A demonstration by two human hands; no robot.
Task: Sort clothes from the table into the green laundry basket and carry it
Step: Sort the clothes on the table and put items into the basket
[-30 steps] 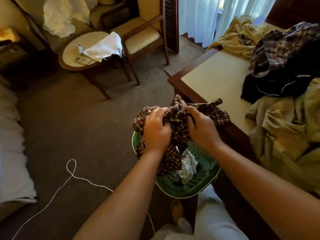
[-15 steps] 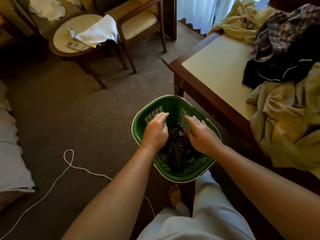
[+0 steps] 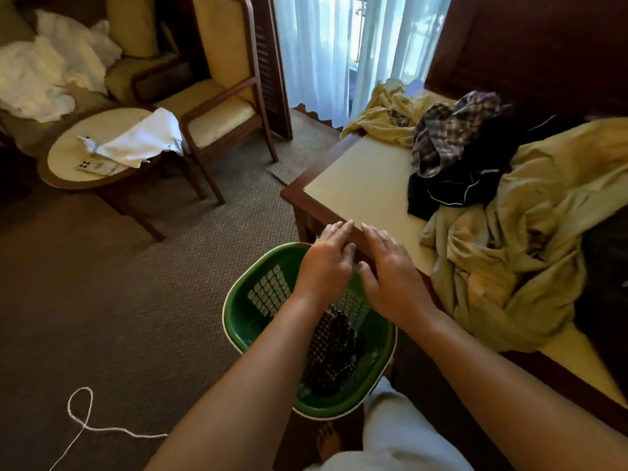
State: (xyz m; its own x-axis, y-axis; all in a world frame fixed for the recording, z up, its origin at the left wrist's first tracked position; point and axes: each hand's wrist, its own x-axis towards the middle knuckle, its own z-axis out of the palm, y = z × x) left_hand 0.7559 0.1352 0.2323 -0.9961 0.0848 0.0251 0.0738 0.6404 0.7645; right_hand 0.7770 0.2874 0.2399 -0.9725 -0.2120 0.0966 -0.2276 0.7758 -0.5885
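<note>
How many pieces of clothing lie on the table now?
4: a yellow garment at the far corner, a plaid shirt beside it, a black garment in front, and a large khaki garment nearest. More may hide underneath.

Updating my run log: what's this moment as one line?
left hand: open, empty | right hand: open, empty | basket: plaid shirt inside | table: clothes pile unsorted

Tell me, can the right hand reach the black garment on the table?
Probably yes: the right hand is open and empty beside the table edge, and only bare tabletop lies between it and the black garment.
</note>
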